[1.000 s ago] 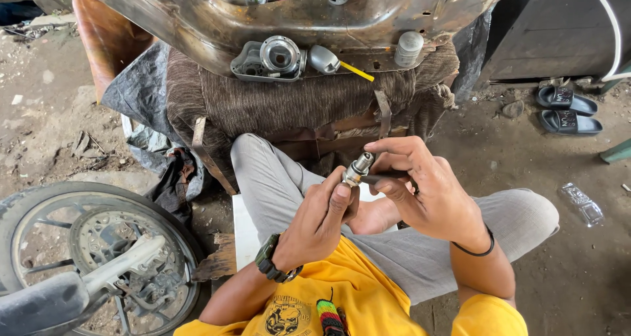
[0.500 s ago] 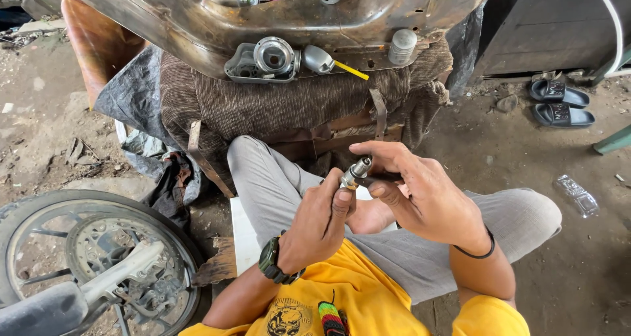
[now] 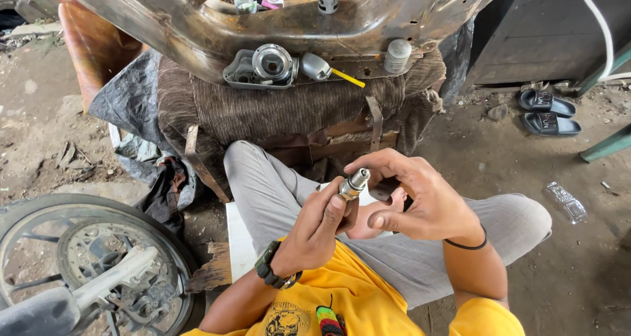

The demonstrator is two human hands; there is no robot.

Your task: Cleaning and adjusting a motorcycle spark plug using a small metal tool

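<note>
spark plug [image 3: 353, 183] pinched upright in left hand [image 3: 315, 234].

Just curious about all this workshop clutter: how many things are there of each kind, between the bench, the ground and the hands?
Small metal part held in left hand, right hand beside: 1
Metal cylinders: 2
Black sandals: 2
Motorcycle wheel: 1
Round metal housing: 1
Total: 7

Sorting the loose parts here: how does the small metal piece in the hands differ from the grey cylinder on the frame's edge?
The small metal piece is slim, shiny and stepped, tilted, held up by the left hand; the right hand curls beside it. The grey cylinder is wider, dull and plain, standing upright on the metal frame, untouched. Both are roughly cylindrical.
</note>
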